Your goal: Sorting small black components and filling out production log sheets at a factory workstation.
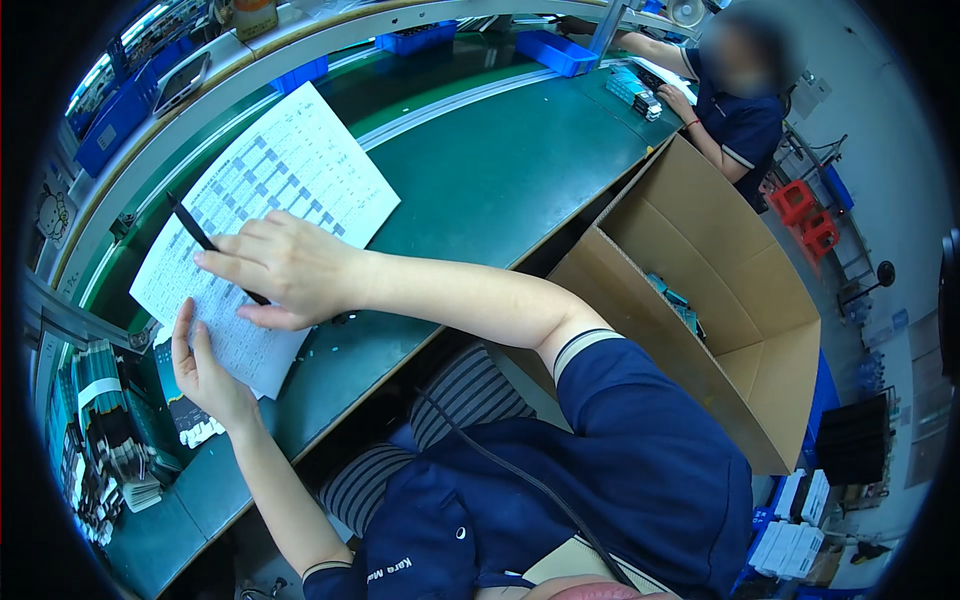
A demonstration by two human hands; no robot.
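Biggest 1st: green table (485, 195), then open cardboard box (695, 215) on the right. Paper sheet (335, 165) lies on the table. Left hand (212, 382): fingers loosely apart at its lower-left edge, can't tell if they press. Right hand (300, 265) has fingers closed round a black pen (190, 224). IMO sheet could slide n spoil a mark if nothing's pinning it. Printed grid w/ shaded cells, text too tiny tbh.

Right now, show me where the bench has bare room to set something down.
Bare green tabletop lies between the white printed sheet and the open brown cardboard box. Crowded: the left end, under bundled teal-and-black packets.
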